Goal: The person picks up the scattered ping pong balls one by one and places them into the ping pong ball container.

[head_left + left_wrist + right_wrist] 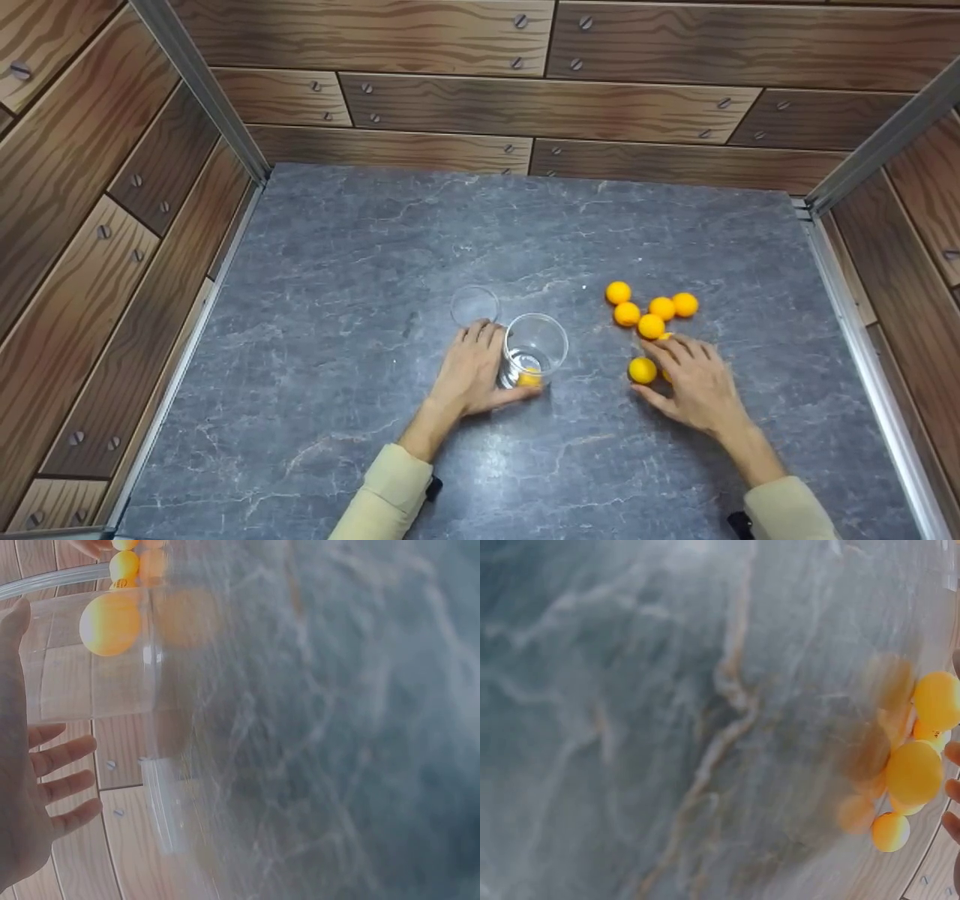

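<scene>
A clear plastic cup (535,346) stands upright on the table, one orange ball (529,377) inside at its bottom. My left hand (471,369) holds the cup from the left, thumb across its near side and fingers along its far left side. In the left wrist view the cup (71,682) shows between thumb and fingers, the ball (111,624) seen through its wall. My right hand (694,381) reaches over the loose balls, thumb and fingers apart around an orange ball (642,370). Two more balls are partly hidden under that hand.
Several orange balls (651,326) lie in a cluster just beyond the right hand. A thin clear round lid (475,306) lies flat behind the left hand. Wood-patterned walls (450,97) and metal edge rails (862,337) bound the grey marbled table (360,240).
</scene>
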### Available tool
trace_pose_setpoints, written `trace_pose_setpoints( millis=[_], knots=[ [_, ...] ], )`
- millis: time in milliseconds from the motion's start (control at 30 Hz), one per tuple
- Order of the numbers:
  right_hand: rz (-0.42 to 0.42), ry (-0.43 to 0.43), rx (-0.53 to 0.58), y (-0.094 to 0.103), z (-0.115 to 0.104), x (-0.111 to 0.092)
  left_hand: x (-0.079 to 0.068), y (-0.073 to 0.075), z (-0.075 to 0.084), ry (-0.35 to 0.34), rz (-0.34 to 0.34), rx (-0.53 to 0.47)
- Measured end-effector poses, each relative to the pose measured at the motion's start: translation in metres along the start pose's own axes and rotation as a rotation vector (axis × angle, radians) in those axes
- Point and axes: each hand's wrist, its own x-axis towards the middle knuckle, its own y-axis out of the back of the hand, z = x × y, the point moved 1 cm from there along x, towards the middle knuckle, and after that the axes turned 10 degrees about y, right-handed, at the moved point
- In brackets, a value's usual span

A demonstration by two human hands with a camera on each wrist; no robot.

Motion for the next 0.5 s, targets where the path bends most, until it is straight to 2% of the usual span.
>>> trace_pose_setpoints(
  millis=[500],
  knots=[
    [-0.040, 0.009, -0.022, -0.0053, 0.0005, -0.0046, 0.0003, -0.0008, -0.0002, 0.001, 0.013, -0.001]
  ],
)
